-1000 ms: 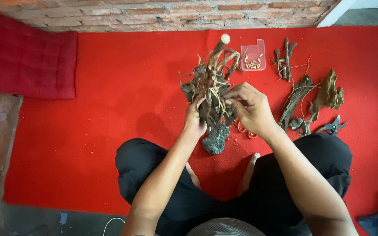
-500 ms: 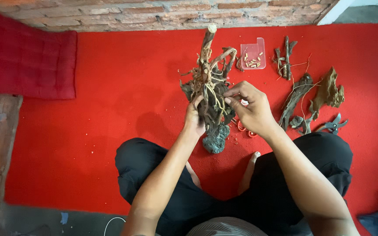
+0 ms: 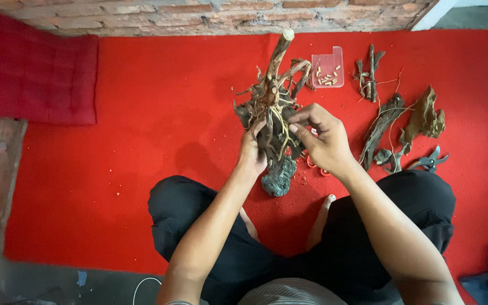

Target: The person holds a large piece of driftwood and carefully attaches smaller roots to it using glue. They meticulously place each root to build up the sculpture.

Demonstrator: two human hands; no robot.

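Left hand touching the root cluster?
Touching. Head view: the left hand wraps the root cluster at its lower stem, fingers overlapping the wood with no gap.

Single head-worn view, looking steeply down from above the seated person onto the red mat (image 3: 142, 169); brick wall (image 3: 199, 14) beyond the mat's far edge, knees at its near edge, close range.

Red carpet (image 3: 142, 141) — brown driftwood (image 3: 272, 101)

Soft even daylight, sharp focus
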